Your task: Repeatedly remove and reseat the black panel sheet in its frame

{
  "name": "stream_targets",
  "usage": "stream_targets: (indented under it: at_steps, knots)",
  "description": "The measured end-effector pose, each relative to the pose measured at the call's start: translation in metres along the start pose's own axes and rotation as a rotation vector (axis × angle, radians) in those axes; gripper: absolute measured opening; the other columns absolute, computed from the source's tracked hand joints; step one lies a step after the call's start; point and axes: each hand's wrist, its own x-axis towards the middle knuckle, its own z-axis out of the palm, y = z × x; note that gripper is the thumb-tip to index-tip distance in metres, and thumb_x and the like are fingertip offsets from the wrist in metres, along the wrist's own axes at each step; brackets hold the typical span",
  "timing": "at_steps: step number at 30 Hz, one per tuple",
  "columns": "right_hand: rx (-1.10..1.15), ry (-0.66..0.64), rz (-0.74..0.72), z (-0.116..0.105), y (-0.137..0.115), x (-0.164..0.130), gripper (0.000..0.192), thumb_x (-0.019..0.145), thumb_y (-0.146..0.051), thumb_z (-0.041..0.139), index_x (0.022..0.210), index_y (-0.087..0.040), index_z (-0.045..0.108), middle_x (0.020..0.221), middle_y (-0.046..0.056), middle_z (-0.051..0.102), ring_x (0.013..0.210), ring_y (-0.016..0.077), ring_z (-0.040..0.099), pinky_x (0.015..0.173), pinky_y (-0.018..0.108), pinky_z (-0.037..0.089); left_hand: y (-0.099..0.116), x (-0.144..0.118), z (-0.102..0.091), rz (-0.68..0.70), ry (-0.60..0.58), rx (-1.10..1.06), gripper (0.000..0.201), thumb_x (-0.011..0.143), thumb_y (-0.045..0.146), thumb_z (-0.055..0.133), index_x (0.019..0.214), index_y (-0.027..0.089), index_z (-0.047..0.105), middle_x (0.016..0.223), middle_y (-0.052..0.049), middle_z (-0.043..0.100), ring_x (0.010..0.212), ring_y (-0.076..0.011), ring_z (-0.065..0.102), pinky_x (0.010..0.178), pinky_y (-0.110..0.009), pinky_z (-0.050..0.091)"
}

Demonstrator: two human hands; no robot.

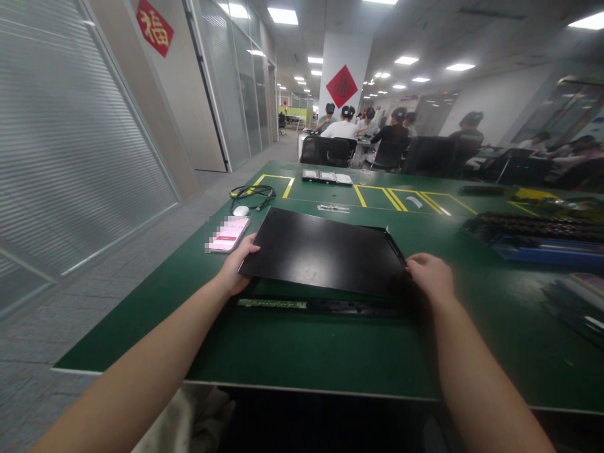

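Note:
A thin, glossy black LCD panel (325, 251) is tilted over the green table. My left hand (239, 267) is closed on its left edge, with the thumb on top and the other fingers partly hidden. At the right edge, my right hand (429, 274) pinches a thin black frame strip (395, 245) that runs along the panel's side. Below the panel's near edge lies a long black strip (349, 307) with a narrow green circuit board (272, 304) at its left. Shadow obscures the far right of that strip.
On the green table (141, 333) lie a phone (228, 234), a white mouse (241, 211) and a coiled black cable (255, 196) at left. Hard drives (326, 177) sit behind. A blue tray (542, 248) of dark parts stands right. Several people sit farther back.

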Motion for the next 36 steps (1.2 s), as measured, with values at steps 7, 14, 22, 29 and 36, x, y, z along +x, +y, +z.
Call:
stream_targets:
  at_steps: [7,14,22,29,36]
  knots:
    - [-0.029,-0.027,0.013,0.001,0.002,0.002,0.025,0.081,-0.032,0.058,0.090,-0.023,0.079,0.086,0.006,0.077,0.068,0.0206,0.068,0.067,0.032,0.048,-0.001,0.002,0.000,-0.014,0.026,0.006,0.054,0.065,0.012,0.064,0.119,0.014,0.071,0.088,-0.004,0.077,0.081,-0.0236,0.071,0.064,-0.028,0.053]
    - [0.010,0.003,0.001,0.009,0.012,0.008,0.026,0.078,-0.033,0.063,0.094,-0.022,0.080,0.082,0.008,0.077,0.070,0.0217,0.070,0.070,0.031,0.053,-0.002,0.003,-0.003,-0.022,0.014,0.012,0.055,0.066,0.012,0.063,0.121,0.014,0.072,0.085,-0.003,0.078,0.080,-0.0234,0.072,0.063,-0.028,0.054]
    - [0.039,-0.001,0.016,0.010,0.014,0.010,0.028,0.077,-0.032,0.063,0.096,-0.022,0.080,0.081,0.008,0.076,0.067,0.0207,0.069,0.069,0.031,0.054,0.000,0.001,-0.002,-0.023,-0.019,0.013,0.059,0.066,0.013,0.065,0.125,0.014,0.070,0.093,-0.005,0.079,0.085,-0.0256,0.073,0.064,-0.028,0.054]
    - [0.018,-0.036,0.031,0.006,0.008,0.007,0.027,0.079,-0.032,0.060,0.095,-0.022,0.080,0.085,0.007,0.077,0.067,0.0205,0.068,0.069,0.032,0.052,0.000,0.001,-0.001,-0.034,0.009,0.026,0.061,0.065,0.013,0.064,0.126,0.012,0.069,0.091,-0.006,0.079,0.081,-0.0251,0.072,0.063,-0.028,0.054]
    - [-0.019,-0.050,0.023,0.001,0.000,0.002,0.026,0.080,-0.030,0.059,0.094,-0.023,0.080,0.085,0.007,0.077,0.069,0.0209,0.068,0.068,0.032,0.048,-0.001,0.003,-0.003,-0.019,-0.005,0.047,0.064,0.065,0.015,0.065,0.128,0.015,0.068,0.092,-0.005,0.079,0.085,-0.0266,0.072,0.064,-0.029,0.054]
